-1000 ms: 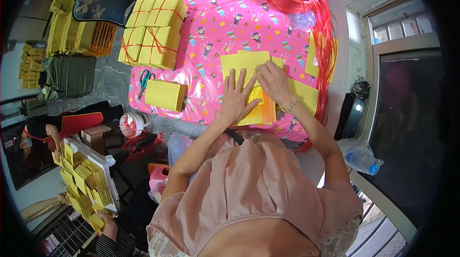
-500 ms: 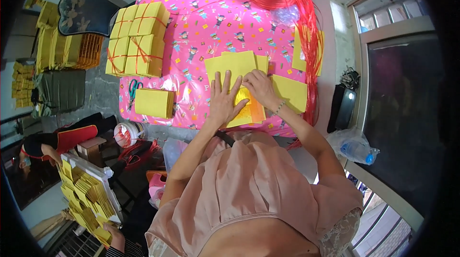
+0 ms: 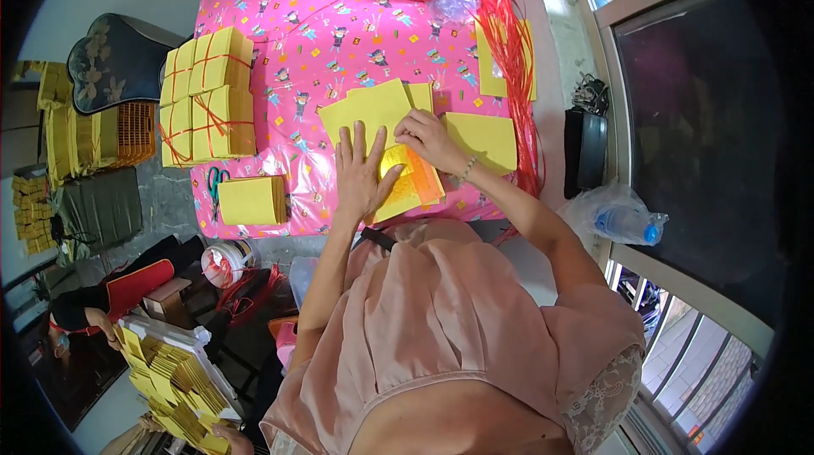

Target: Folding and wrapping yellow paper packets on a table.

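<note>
My left hand (image 3: 362, 173) lies flat with its fingers spread on yellow paper sheets (image 3: 375, 107) that overlap unevenly at the table's near side. Beside it, my right hand (image 3: 431, 143) has curled fingers closed together at the sheets; what they pinch, if anything, is hidden. A green bead bracelet (image 3: 468, 168) circles my right wrist. Below both hands, a shiny gold and orange patch (image 3: 417, 179) shows on a yellow sheet, partly covered by my left thumb. More yellow paper (image 3: 485, 139) lies just right of my right hand.
Pink patterned covering (image 3: 326, 56) spans the table. Tied yellow bundles (image 3: 208, 99), green-handled scissors (image 3: 217, 182) and a yellow stack (image 3: 248, 200) stand left. Red plastic strips (image 3: 509, 56) run down the right side. At lower left, other people's hands hold a board of yellow pieces (image 3: 174, 383).
The whole view has shifted, so the table and hands appear farther left. My left hand stays flat on the sheets, and my right hand stays curled beside it.
</note>
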Available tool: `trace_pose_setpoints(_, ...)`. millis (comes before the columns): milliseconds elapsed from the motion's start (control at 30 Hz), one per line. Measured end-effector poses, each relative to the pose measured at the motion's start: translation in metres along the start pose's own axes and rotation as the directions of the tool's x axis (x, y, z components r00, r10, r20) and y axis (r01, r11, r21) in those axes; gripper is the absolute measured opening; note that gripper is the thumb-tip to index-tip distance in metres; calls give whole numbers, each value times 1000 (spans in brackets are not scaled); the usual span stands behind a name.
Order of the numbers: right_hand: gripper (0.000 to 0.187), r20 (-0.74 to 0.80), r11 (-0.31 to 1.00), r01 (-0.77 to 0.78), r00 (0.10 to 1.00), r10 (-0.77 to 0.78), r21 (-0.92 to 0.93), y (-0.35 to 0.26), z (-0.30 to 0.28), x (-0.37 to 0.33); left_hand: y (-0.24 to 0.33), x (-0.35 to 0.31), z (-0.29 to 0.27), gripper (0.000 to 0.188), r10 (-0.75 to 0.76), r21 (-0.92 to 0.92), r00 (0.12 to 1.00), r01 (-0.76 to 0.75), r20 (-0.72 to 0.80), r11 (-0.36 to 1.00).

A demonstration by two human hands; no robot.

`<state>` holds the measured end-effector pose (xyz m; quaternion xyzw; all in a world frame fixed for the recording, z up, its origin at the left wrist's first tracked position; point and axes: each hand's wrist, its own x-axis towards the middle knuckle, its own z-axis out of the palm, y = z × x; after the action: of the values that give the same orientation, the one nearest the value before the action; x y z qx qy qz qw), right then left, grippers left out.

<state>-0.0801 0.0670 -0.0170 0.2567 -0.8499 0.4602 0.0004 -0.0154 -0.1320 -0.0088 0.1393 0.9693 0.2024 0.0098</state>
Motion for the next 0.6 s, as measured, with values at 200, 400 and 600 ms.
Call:
trace_pose_setpoints(200,17,72,999,-7,997,10,-38,-3,-2,3,-5,-3,3,76,18,27,1000,-18,-9,999)
trace_pose_setpoints(400,42,180,851,295,954,-239,-434,-17,-13,7,-15,-8,-7,65,24,-303,990,-65,-136,951)
trace_pose_setpoints(600,30,209,701,485,870,-446,-523,-12,-25,17,17,-22,-33,23,-192,-375,845,-11,-499,927)
